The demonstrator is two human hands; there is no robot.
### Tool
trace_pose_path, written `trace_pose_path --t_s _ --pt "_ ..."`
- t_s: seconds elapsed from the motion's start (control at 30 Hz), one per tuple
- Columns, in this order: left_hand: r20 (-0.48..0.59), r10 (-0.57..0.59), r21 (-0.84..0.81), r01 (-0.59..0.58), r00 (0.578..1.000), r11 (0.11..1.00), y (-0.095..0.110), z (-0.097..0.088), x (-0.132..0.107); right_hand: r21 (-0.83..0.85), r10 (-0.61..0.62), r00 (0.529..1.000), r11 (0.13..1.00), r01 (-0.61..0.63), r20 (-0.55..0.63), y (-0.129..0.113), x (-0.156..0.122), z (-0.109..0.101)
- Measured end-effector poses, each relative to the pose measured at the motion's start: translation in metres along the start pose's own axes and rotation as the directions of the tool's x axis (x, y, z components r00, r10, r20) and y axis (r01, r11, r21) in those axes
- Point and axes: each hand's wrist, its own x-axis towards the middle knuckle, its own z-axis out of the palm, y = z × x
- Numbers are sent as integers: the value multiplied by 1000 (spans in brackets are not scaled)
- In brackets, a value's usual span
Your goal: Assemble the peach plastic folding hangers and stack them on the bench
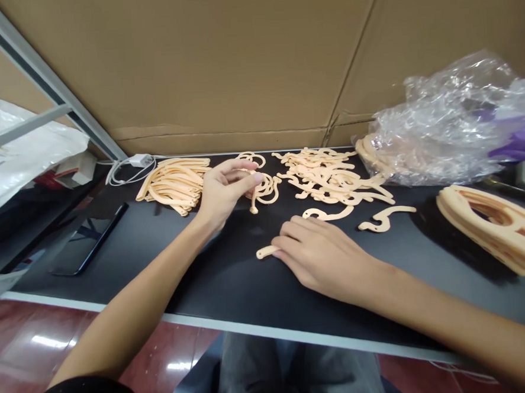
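Note:
My right hand is closed on a pale wooden strip with a small hole near its rounded end, low over the black table. The rest of that strip is hidden under my fingers. My left hand hovers by a small group of curled wooden pieces; its thumb and fingers are bent but apart, and I see nothing gripped between them. Just beyond my right hand lie a hook-shaped wooden piece and an S-shaped one.
Long curved wooden strips are heaped at left, wavy wooden pieces at centre right. A phone and white charger lie left. At right are a stack of wooden frames and clear plastic bags. Cardboard stands behind.

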Motion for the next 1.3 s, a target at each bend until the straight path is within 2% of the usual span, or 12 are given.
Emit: trace_pose_path --t_s 0.07,0.13,0.23,0.3,0.43,0.6,0.8,0.97,1.07,1.13,1.23,1.3 --pt "50 -35 -10 36 998 999 1 4 -4 28 52 998 998 -53 32 14 -6 -6" --pt "98 -66 -28 69 993 997 3 5 -7 145 160 986 976 -164 37 30 -12 -13" --pt "130 -61 -46 67 990 997 6 6 -9 346 338 939 876 -336 55 49 -19 -22" --pt "136 -36 -31 40 990 999 6 7 -10 440 396 913 805 -397 99 54 -20 -27" --pt "132 -12 40 7 991 999 8 11 -12 588 370 909 698 -409 193 50 -18 -28" --pt "103 -32 102 21 994 995 9 15 -14 606 339 912 683 -408 232 44 -18 -24" --pt "141 -6 38 1 990 999 6 16 -15 620 349 881 626 -473 319 46 -17 -22" --pt "130 -46 -26 50 990 998 4 17 -16 647 309 895 618 -447 323 47 -18 -21" --pt "103 -69 -70 77 992 995 5 18 -16 681 302 897 585 -441 322 48 -18 -23" --pt "86 -87 -94 95 993 991 5 18 -16 709 343 879 523 -472 332 47 -17 -24" --pt "77 -117 -107 125 990 986 5 19 -17 795 417 841 347 -497 344 44 -15 -23" --pt "82 -136 -104 144 987 984 4 20 -18 846 419 843 257 -466 338 40 -14 -21"
